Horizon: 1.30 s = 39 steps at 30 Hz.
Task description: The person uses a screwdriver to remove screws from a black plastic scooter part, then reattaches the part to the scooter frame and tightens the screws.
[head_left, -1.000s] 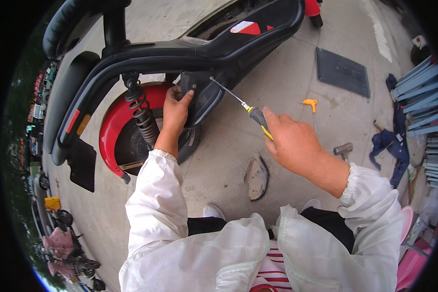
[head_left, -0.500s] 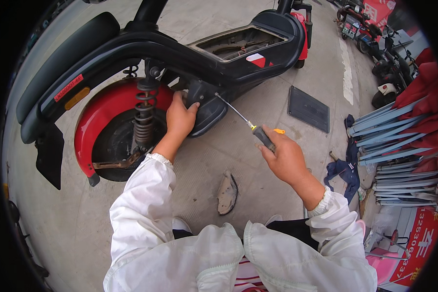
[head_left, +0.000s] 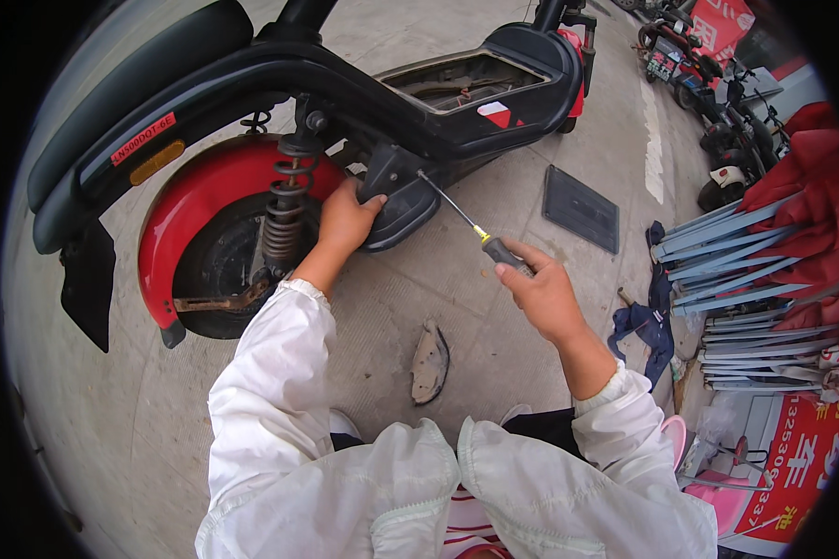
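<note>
Hands: L (head_left: 347, 219) braces panel (head_left: 396, 200), R (head_left: 543, 293) grips screwdriver (head_left: 471, 226).

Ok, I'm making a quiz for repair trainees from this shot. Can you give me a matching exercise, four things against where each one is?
Things:
1. screwdriver
2. flat dark panel
3. coil spring
4. black side cover

Places:
A. beside the red rear fender
B. under the left hand
C. in the right hand
D. lying on the pavement beyond the scooter

Pairs: 1-C, 2-D, 3-A, 4-B
</note>
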Each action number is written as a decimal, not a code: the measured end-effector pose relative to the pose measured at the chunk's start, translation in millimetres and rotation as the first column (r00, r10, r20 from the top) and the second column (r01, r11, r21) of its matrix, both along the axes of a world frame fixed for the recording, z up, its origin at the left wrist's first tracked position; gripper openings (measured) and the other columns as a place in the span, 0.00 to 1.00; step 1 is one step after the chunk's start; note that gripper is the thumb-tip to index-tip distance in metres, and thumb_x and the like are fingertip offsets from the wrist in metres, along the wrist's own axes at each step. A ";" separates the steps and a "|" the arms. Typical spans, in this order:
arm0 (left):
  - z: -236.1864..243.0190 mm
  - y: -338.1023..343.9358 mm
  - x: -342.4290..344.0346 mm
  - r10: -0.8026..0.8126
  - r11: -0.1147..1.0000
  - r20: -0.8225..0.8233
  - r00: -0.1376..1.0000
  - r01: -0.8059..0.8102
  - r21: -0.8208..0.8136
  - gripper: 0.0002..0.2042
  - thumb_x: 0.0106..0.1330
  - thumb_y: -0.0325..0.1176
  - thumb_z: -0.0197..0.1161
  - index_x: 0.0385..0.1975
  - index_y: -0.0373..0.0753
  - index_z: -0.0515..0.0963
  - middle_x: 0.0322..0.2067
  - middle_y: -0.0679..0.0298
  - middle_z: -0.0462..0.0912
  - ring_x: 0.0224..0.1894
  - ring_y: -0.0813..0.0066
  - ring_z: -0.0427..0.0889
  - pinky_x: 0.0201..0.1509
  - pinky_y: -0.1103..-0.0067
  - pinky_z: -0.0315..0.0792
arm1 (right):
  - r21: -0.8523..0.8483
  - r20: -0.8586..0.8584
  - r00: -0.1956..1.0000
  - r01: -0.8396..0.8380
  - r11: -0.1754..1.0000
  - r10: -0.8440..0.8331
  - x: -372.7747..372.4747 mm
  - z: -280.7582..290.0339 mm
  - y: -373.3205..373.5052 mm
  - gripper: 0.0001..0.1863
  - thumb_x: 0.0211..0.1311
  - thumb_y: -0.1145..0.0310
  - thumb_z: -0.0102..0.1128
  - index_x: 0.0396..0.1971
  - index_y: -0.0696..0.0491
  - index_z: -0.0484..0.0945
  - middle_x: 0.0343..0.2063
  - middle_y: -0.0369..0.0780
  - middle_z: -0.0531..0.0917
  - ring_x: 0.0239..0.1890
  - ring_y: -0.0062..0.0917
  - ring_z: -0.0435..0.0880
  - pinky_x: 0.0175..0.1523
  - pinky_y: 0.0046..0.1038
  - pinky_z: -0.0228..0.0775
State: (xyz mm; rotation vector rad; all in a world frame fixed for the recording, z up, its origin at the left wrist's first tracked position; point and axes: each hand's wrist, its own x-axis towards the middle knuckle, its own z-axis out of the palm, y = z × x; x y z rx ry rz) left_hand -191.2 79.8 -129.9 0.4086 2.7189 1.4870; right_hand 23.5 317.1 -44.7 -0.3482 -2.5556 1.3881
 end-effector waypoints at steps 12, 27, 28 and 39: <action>-8.3 -0.4 0.6 0.010 1.000 -0.067 0.998 -0.009 0.023 0.18 0.61 0.39 0.70 0.41 0.29 0.80 0.31 0.47 0.86 0.35 0.58 0.87 0.42 0.69 0.77 | 0.431 0.095 0.995 -0.008 0.903 -0.037 5.1 9.5 -22.2 0.23 0.65 0.60 0.64 0.55 0.56 0.76 0.28 0.39 0.79 0.19 0.23 0.74 0.23 0.24 0.64; -12.4 -2.8 1.0 -0.004 0.996 -0.039 0.999 0.008 0.093 0.19 0.60 0.38 0.70 0.43 0.29 0.79 0.33 0.45 0.85 0.37 0.54 0.87 0.44 0.69 0.77 | -0.204 0.224 0.975 0.048 0.978 -0.002 0.1 14.2 -9.5 0.20 0.65 0.61 0.64 0.52 0.57 0.79 0.28 0.36 0.80 0.26 0.21 0.79 0.33 0.30 0.73; -7.3 -2.4 1.3 -0.014 0.995 -0.017 1.000 0.016 0.094 0.20 0.60 0.39 0.70 0.43 0.28 0.79 0.34 0.43 0.85 0.39 0.50 0.86 0.45 0.67 0.77 | -0.554 0.386 0.919 0.164 0.816 0.078 -3.8 18.5 5.4 0.20 0.64 0.61 0.64 0.52 0.57 0.80 0.29 0.36 0.81 0.27 0.21 0.79 0.34 0.30 0.74; -8.1 0.5 0.8 -0.021 0.996 -0.021 1.000 0.023 0.088 0.20 0.60 0.39 0.70 0.44 0.29 0.79 0.35 0.42 0.84 0.41 0.45 0.85 0.46 0.65 0.77 | 0.083 -0.007 1.000 -0.021 0.996 0.021 -0.4 -2.2 7.3 0.20 0.62 0.62 0.66 0.52 0.55 0.79 0.29 0.40 0.80 0.26 0.28 0.81 0.28 0.33 0.71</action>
